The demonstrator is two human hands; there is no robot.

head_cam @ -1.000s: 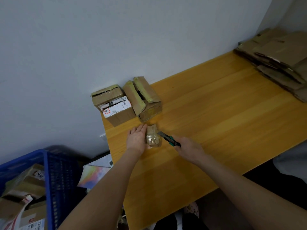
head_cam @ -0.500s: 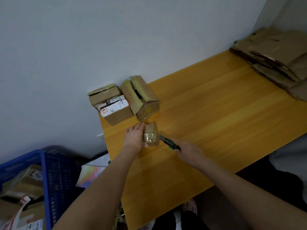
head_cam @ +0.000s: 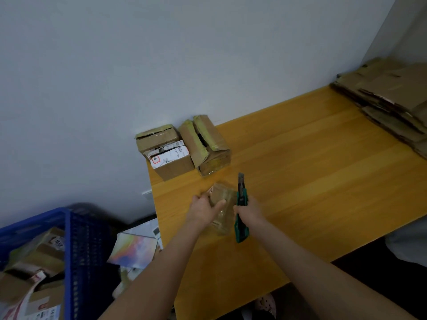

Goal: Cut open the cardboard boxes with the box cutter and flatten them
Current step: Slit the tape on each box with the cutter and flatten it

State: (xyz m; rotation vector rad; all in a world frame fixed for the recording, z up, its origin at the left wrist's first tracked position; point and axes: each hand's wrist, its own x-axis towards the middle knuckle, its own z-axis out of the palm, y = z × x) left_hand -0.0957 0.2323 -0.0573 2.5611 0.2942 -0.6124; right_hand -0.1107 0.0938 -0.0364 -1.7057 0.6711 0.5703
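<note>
Your left hand (head_cam: 203, 207) grips the small taped box (head_cam: 223, 193) on the table (head_cam: 300, 181), thumb across its top; box blurred, fingertips hard to make out. Your right hand (head_cam: 250, 212) is fisted round the box cutter (head_cam: 242, 199) just beside it, blade out; contact unclear

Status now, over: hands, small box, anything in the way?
Left hand grips small box. Right hand grips box cutter, blade out, beside it. Labelled box behind, apart; nothing blocking.
</note>
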